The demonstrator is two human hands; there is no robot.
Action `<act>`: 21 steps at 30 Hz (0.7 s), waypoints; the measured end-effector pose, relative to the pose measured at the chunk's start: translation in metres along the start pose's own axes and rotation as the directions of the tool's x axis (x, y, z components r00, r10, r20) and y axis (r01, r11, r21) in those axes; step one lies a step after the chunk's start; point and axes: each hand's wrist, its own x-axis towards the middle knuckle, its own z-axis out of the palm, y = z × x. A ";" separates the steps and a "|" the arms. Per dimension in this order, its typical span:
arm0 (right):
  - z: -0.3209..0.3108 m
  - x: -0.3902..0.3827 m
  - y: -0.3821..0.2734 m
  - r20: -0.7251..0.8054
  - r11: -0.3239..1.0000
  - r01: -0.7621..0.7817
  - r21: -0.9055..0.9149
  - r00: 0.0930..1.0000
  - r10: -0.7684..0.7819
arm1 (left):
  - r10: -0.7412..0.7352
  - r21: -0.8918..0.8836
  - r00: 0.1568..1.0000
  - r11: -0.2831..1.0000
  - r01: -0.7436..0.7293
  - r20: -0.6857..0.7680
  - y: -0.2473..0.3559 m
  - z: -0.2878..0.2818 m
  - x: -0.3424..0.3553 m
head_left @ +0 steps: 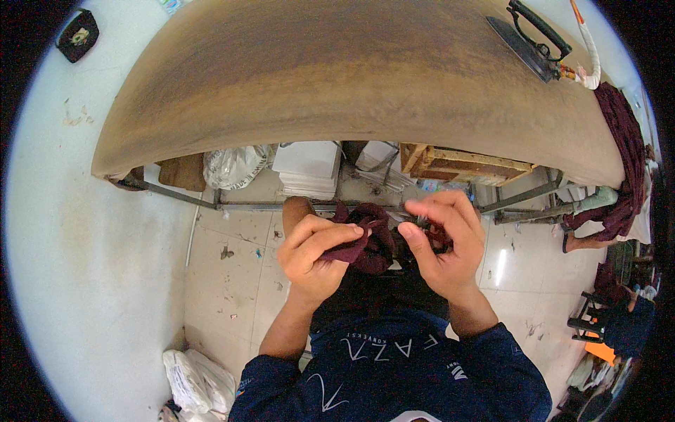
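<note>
My left hand is closed on a piece of maroon cloth, pinching it near its upper part, and the fabric hangs down over my lap. Just to the right, my right hand curls around a small metal tool, perhaps thread snips, partly hidden by the fingers. Its thumb and fingertips are close to the cloth; whether they touch it I cannot tell. My bare leg shows behind the left hand.
Ahead stands a padded ironing table with an iron and draped maroon fabric. Under it sit white stacks, a plastic bag and a wooden crate. A person in navy is at right; white sacks lie lower left.
</note>
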 end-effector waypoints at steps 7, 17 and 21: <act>0.017 -0.003 0.026 0.500 0.794 -0.504 0.339 0.812 0.302 | -0.418 -0.237 0.894 0.863 0.446 0.162 0.002 -0.001 0.004; -0.006 0.003 0.037 0.259 0.184 -0.379 0.907 0.846 0.467 | -0.274 -0.300 0.771 0.806 0.510 0.575 -0.066 0.001 -0.017; -0.015 0.006 0.051 0.254 0.148 -0.389 0.909 0.799 0.545 | -0.368 -0.395 0.760 0.686 0.611 0.535 -0.059 -0.017 -0.013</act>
